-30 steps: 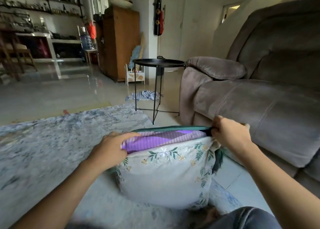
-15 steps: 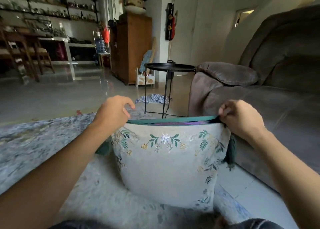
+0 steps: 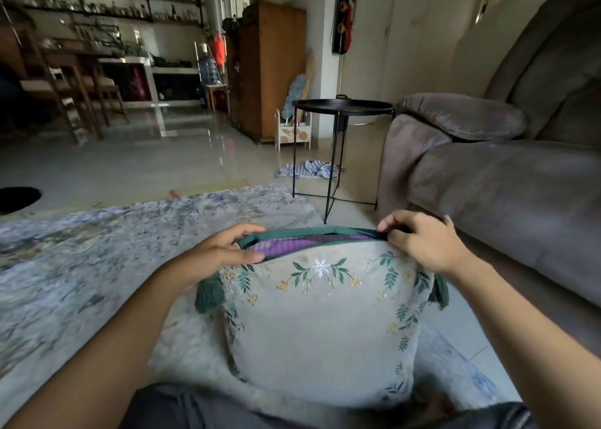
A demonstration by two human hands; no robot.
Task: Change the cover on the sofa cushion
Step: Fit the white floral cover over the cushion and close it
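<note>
A cushion stands upright on the rug in front of my knees, inside a pale grey cover (image 3: 322,334) embroidered with green leaves and with green tassels at its corners. The cover's top opening, edged in dark green, gapes and shows the purple cushion (image 3: 292,244) inside. My left hand (image 3: 224,253) grips the left end of the opening, thumb on the front panel and fingers over the green edge. At the right end my right hand (image 3: 422,243) pinches the green edge between thumb and fingers.
A patterned grey-blue rug (image 3: 97,253) covers the floor to the left. The grey sofa (image 3: 507,181) fills the right side, close to my right arm. A black round side table (image 3: 341,108) stands just beyond the cushion, with a striped cloth (image 3: 309,168) under it.
The cushion has come down from its raised position and sits lower near my lap. The opening has spread again, showing the purple cushion. Both hands stay at the ends of the opening.
</note>
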